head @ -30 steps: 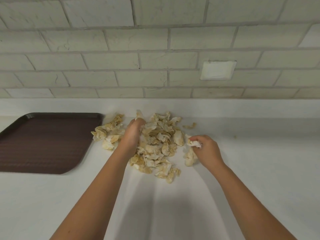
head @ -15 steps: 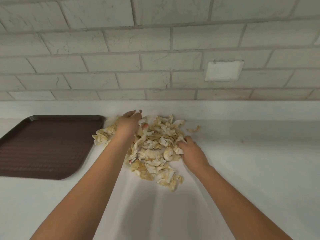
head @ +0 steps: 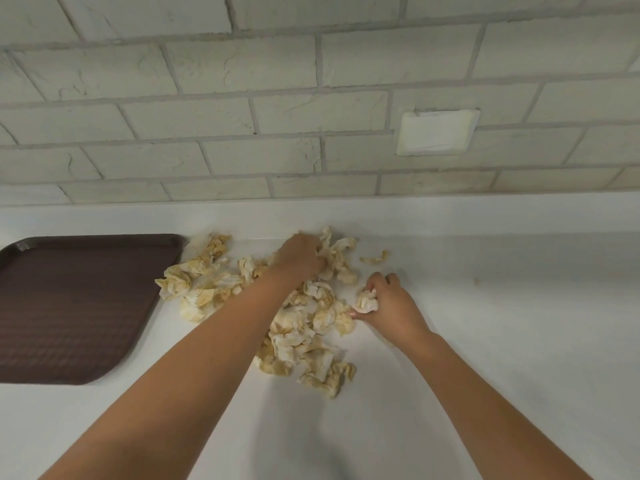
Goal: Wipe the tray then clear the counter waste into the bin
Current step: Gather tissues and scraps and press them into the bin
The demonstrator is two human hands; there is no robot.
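Now the left hand (head: 299, 258) curls its fingers round waste (head: 301, 327) on the counter (head: 519, 341); the right hand (head: 391, 308) clutches a wad (head: 367, 301). The tray (head: 69, 306) lies just left.

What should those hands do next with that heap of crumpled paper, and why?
Probably draw both hands together to bunch the scraps into one heap. The left hand reaches into the far side of the crumpled paper pile, the right hand grips one wad, and pieces lie spread toward the tray.

Kitchen: tiled backsplash (head: 277, 112), white counter (head: 519, 341)
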